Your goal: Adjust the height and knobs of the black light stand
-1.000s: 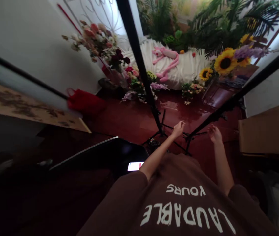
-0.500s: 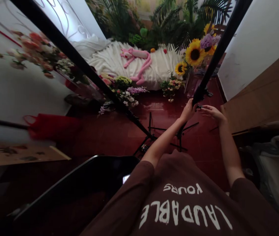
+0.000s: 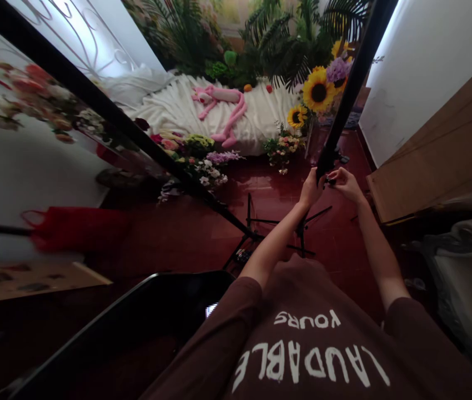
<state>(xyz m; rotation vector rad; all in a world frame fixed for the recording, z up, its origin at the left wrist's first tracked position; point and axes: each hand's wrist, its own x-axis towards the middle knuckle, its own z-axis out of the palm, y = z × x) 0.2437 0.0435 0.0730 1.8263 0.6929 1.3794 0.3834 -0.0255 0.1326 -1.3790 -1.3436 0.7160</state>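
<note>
A black stand pole (image 3: 346, 91) slants up toward the top right, its tripod legs spread on the red floor. My left hand (image 3: 311, 189) is wrapped round this pole just below a clamp. On the pole's right side my right hand (image 3: 345, 183) pinches a small black knob (image 3: 331, 181) with its fingertips. A second black pole (image 3: 136, 130) crosses the left half of the view, with no hand on it.
Behind lies a white draped blanket (image 3: 261, 111) with a pink plush toy (image 3: 226, 95). Sunflowers (image 3: 318, 93) stand near the held pole. A red bag (image 3: 73, 226) is at left, a black table (image 3: 136, 328) at lower left, a wooden board (image 3: 436, 150) at right.
My right hand has closed its fingers on the small knob; they were stretched out before. My left hand stays on the pole. The view has shifted slightly.
</note>
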